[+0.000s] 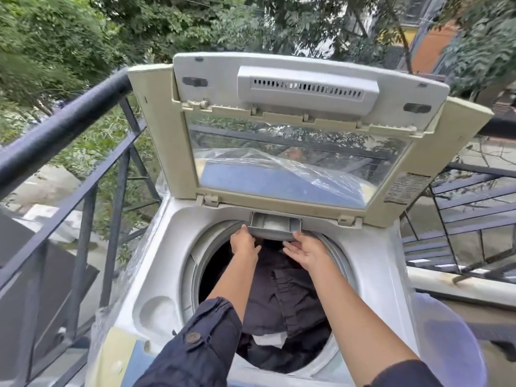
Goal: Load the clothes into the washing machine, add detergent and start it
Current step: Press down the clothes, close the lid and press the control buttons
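Outdoors on a balcony, with a dark metal railing [69,113] on my left and leafy trees beyond it, I am looking down from my head camera at a top-loading washing machine [156,247] whose lid [293,121] stands folded open and upright at the far side. Clear plastic wrap clings to parts of the machine's body. Inside the round drum opening lie dark clothes [279,297], with a bit of white fabric showing near the front, so I judge the loading step to be done or nearly done. Both my arms reach across the drum to the far rim, where a small grey detergent drawer [275,223] is pulled out; something pale sits in its middle compartment, though I cannot tell for certain that it is detergent. My left hand [244,243] has its fingers open and touching the drawer's lower left corner, holding nothing. My right hand [304,250] is also open, palm turned up and fingers spread, touching the drawer's front edge from below. To my right, near the machine's front corner, stands a pale blue tub [446,339]. By my reckoning, what is left is closing the drawer, lowering the lid and starting the cycle; the controls are not in view.
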Available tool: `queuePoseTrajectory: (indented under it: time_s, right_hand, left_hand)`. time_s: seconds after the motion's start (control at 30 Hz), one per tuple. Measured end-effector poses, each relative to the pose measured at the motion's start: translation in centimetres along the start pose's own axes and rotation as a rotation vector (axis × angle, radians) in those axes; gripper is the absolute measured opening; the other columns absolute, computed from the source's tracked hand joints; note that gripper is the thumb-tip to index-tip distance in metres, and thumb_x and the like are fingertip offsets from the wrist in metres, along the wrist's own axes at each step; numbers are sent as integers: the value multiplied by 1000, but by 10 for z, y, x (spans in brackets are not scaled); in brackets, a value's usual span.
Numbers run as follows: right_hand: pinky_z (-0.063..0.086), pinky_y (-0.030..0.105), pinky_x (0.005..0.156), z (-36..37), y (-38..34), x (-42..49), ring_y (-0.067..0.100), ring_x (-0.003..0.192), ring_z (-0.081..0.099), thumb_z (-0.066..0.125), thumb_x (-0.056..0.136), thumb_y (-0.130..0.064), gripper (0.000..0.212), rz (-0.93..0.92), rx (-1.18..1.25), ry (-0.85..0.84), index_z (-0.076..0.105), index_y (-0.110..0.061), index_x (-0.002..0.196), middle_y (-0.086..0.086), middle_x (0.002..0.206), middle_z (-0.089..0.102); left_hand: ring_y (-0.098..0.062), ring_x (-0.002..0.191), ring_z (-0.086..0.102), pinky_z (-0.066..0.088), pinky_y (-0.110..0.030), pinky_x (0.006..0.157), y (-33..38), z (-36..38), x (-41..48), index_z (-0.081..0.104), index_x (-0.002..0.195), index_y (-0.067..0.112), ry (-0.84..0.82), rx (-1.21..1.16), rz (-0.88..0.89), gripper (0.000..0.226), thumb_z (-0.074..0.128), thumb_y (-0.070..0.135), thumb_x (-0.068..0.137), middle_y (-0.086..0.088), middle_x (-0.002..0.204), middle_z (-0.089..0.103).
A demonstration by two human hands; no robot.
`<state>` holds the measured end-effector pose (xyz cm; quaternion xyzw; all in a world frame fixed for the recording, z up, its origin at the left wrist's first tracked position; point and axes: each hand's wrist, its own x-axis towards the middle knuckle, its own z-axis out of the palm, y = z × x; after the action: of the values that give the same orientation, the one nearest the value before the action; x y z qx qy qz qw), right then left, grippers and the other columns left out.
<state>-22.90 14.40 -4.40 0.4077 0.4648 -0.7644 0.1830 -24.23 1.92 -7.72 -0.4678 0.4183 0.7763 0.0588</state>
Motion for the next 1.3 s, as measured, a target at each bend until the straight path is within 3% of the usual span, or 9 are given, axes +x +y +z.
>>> queuePoseTrajectory:
  time_s: [0.1,0.17,0.23,0.4,0.53,0.63,0.73,0.93,1.3]
  right_hand:
    - [31,41,113,3,-1,8,34,133,42,46,96,-2,9,30,67,15,54,3,96,25,133,45]
    - [30,39,113,4,-2,15,31,133,42,46,96,-3,21,21,99,39,48,-3,75,24,131,48]
    - [29,37,115,6,-3,18,30,134,42,47,96,-3,24,2,150,56,47,-3,72,24,141,43]
    - [35,36,111,7,-3,28,30,129,47,53,93,-3,20,-18,220,62,49,-3,73,25,140,44]
    - [43,36,100,9,-5,33,26,101,59,59,89,-3,10,-30,258,73,55,0,81,25,135,49]
    - [42,36,104,11,-7,32,29,121,53,60,89,-3,26,-43,276,75,56,6,113,25,135,48]
    - [43,36,103,14,-9,28,30,125,51,60,89,-4,37,-40,285,74,52,7,123,25,135,48]
    - [42,36,105,16,-12,24,30,126,50,59,89,-3,40,-39,304,67,49,8,126,24,135,48]
    - [34,37,110,8,-12,6,30,133,42,56,92,-9,43,-5,181,35,45,3,132,19,144,41]
  left_hand:
    - [-22,95,49,44,-46,99,3,4,-5,52,123,7,-24,-51,12,28,47,20,98,-8,104,47]
    - [-26,107,51,44,-45,99,5,7,-6,51,123,7,-43,-64,14,28,49,20,98,-10,111,47]
    - [-29,123,50,43,-44,99,8,10,-7,49,128,4,-53,-58,21,34,49,19,98,-14,121,51]
    - [-27,129,47,43,-41,100,11,15,-7,45,135,4,-63,-54,14,41,52,17,96,-16,139,48]
    - [-26,129,48,42,-38,101,13,19,-9,44,135,1,-67,-66,19,41,51,15,97,-15,140,49]
    - [-26,127,49,42,-36,102,14,22,-9,43,136,1,-54,-65,25,44,52,15,96,-15,137,50]
    - [-23,122,52,38,-36,105,15,24,-6,43,138,3,-62,-54,5,45,52,17,96,-10,122,53]
    - [-27,131,46,23,-45,114,19,23,-3,43,138,7,-80,-17,-79,46,52,23,96,-11,142,47]
    - [-32,119,51,40,-48,104,24,26,-23,45,133,11,87,-12,49,51,55,32,88,-10,133,52]
